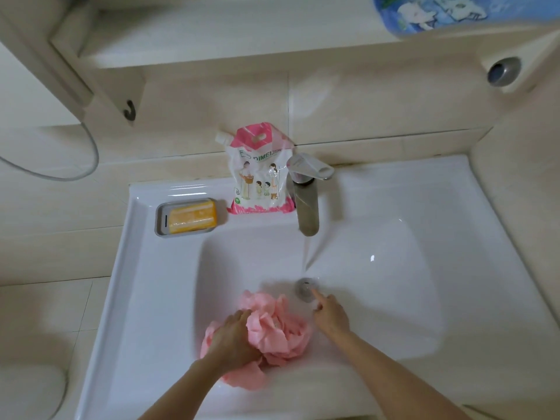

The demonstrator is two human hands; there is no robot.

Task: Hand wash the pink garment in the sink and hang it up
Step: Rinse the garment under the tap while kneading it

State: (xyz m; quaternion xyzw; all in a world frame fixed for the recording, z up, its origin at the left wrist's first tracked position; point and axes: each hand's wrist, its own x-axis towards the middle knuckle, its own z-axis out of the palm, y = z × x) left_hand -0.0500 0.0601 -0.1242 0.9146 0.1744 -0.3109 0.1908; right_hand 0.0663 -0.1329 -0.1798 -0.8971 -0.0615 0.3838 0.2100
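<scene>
The pink garment (274, 328) lies bunched in the basin of the white sink (394, 283), near its front. My left hand (231, 338) grips the garment's left side with curled fingers. My right hand (330, 316) is beside the garment on its right, index finger stretched out to the metal drain plug (305, 286), the other fingers curled and holding nothing. Water runs from the steel tap (307, 204) into the basin just behind the drain.
A pink and white detergent pouch (260, 174) stands on the sink's back ledge left of the tap. An orange soap bar in a grey dish (188, 219) sits further left. A hook (130, 110) hangs under the cabinet; a blue patterned item (439, 13) lies on the shelf.
</scene>
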